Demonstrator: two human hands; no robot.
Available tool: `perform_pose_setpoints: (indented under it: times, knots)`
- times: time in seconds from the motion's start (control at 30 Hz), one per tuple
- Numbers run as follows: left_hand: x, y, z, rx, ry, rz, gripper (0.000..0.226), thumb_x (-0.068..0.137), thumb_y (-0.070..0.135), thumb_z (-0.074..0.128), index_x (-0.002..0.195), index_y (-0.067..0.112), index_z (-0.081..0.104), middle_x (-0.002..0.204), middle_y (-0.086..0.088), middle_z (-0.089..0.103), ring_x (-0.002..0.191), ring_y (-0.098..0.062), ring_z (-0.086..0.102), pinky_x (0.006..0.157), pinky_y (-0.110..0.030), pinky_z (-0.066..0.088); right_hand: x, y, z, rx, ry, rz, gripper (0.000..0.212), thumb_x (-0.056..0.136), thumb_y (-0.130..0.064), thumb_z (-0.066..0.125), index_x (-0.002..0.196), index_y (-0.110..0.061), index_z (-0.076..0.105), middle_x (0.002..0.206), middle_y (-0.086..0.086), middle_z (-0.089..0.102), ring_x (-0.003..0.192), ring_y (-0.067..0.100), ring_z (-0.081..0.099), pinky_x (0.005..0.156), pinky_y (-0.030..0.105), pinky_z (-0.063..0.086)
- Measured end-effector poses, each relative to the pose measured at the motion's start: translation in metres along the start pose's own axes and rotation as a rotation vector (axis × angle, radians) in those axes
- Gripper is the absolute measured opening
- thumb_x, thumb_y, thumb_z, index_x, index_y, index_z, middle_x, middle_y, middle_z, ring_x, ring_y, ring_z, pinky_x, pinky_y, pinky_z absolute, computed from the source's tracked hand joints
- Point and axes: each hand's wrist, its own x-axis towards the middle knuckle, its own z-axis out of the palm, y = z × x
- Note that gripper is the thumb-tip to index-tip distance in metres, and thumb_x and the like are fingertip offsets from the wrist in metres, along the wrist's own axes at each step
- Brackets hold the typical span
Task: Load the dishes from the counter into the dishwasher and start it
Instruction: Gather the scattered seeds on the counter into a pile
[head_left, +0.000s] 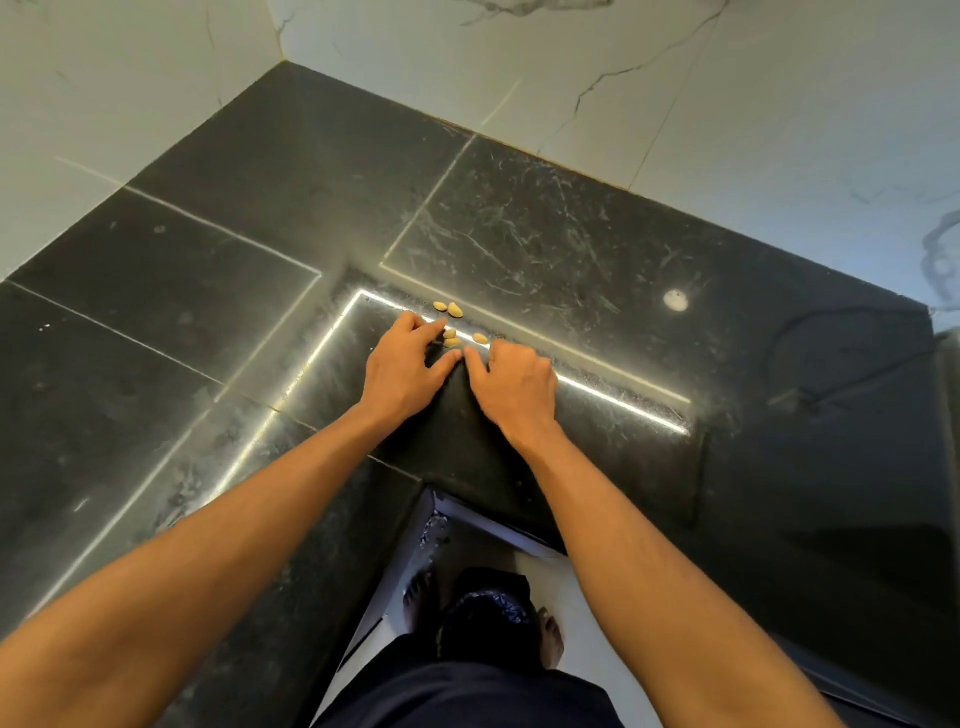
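Note:
Several small tan shells (455, 310) lie scattered on the black stone counter (545, 244) in its inner corner. My left hand (402, 364) rests on the counter just left of them, its fingertips touching the pieces nearest me. My right hand (511, 376) sits close beside it, fingers curled, fingertips on the counter near another shell (480, 339). No dishes and no dishwasher are in view.
The counter is L-shaped and meets white marble walls (675, 78) at the back and left. A bright strip of reflected light (623, 400) crosses it. A small round white spot (676, 300) shows to the right. My bare feet stand on the floor (519, 566) below the counter's edge.

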Motion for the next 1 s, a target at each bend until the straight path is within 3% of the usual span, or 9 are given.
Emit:
perform_pose_setpoints:
  times: [0.1,0.17,0.33,0.4,0.53,0.67,0.83,0.9,1.0]
  knots:
    - [0.007,0.003,-0.002,0.077,-0.003,-0.006,0.022,0.092,0.047,0.058,0.105,0.034,0.069,0.092,0.011,0.046,0.08,-0.009,0.053,0.066,-0.035,0.05,-0.007,0.002,0.007,-0.15,0.023,-0.126,0.05,0.101,-0.056,0.04,0.098,-0.012,0.064,0.095,0.009,0.065,0.084,0.033,0.064,0.062,0.037,0.04]
    - [0.009,0.003,-0.002,0.081,-0.005,-0.017,0.022,0.092,0.048,0.058,0.104,0.035,0.072,0.091,0.013,0.047,0.079,-0.008,0.053,0.066,-0.033,0.049,-0.005,0.002,0.006,-0.175,0.008,-0.161,0.047,0.104,-0.051,0.037,0.102,-0.011,0.064,0.098,0.01,0.066,0.085,0.034,0.065,0.063,0.037,0.041]
    - [0.016,0.007,-0.002,0.064,-0.023,-0.004,0.018,0.093,0.04,0.059,0.102,0.03,0.072,0.099,0.015,0.053,0.087,-0.01,0.057,0.067,-0.029,0.042,-0.003,0.005,0.005,-0.14,0.023,-0.239,0.039,0.107,-0.037,0.038,0.091,-0.01,0.062,0.09,0.011,0.065,0.077,0.033,0.063,0.061,0.036,0.036]
    - [0.017,0.009,0.0,0.081,-0.048,0.03,0.017,0.094,0.034,0.058,0.099,0.025,0.071,0.108,0.012,0.058,0.092,-0.012,0.059,0.068,-0.031,0.045,-0.002,0.008,0.006,-0.113,0.041,-0.247,0.037,0.106,-0.035,0.042,0.085,-0.011,0.061,0.084,0.011,0.065,0.072,0.032,0.061,0.059,0.035,0.034]
    - [0.02,0.011,-0.002,0.198,-0.081,0.116,0.022,0.098,0.029,0.052,0.098,0.017,0.07,0.113,0.004,0.061,0.101,-0.021,0.06,0.07,-0.043,0.054,-0.002,0.012,0.003,0.025,0.077,-0.215,0.041,0.099,-0.027,0.056,0.063,-0.017,0.04,0.058,0.004,0.047,0.054,0.025,0.044,0.055,0.035,0.033]
    - [0.024,0.013,-0.004,0.312,-0.118,0.211,0.022,0.098,0.029,0.053,0.099,0.012,0.067,0.108,-0.006,0.061,0.1,-0.028,0.058,0.067,-0.045,0.053,0.003,0.008,-0.011,0.401,0.053,0.167,0.054,0.094,-0.029,0.06,0.05,-0.019,0.031,0.046,-0.005,0.028,0.045,0.011,0.026,0.047,0.031,0.023]
    - [0.021,0.01,-0.004,0.28,-0.1,0.287,0.019,0.097,0.025,0.055,0.098,0.009,0.065,0.101,-0.009,0.061,0.092,-0.03,0.057,0.067,-0.043,0.05,0.019,0.017,-0.033,1.487,-0.143,0.714,0.036,0.094,-0.023,0.069,0.069,-0.022,0.043,0.054,-0.004,0.034,0.038,0.006,0.026,0.032,0.018,0.019]
    - [0.019,0.008,-0.003,0.235,-0.065,0.293,0.016,0.095,0.022,0.059,0.092,0.008,0.068,0.094,-0.01,0.064,0.086,-0.031,0.059,0.068,-0.04,0.046,0.021,0.019,-0.034,1.708,-0.24,0.742,0.038,0.096,-0.029,0.065,0.066,-0.022,0.044,0.052,-0.006,0.035,0.035,0.002,0.027,0.03,0.015,0.018]
    - [0.016,0.005,-0.001,0.204,-0.069,0.319,0.013,0.092,0.017,0.063,0.087,0.007,0.07,0.085,-0.011,0.064,0.079,-0.032,0.059,0.068,-0.039,0.045,0.022,0.011,-0.029,1.704,-0.341,0.72,0.037,0.098,-0.039,0.06,0.069,-0.018,0.051,0.051,-0.006,0.038,0.034,0.003,0.028,0.03,0.013,0.02]
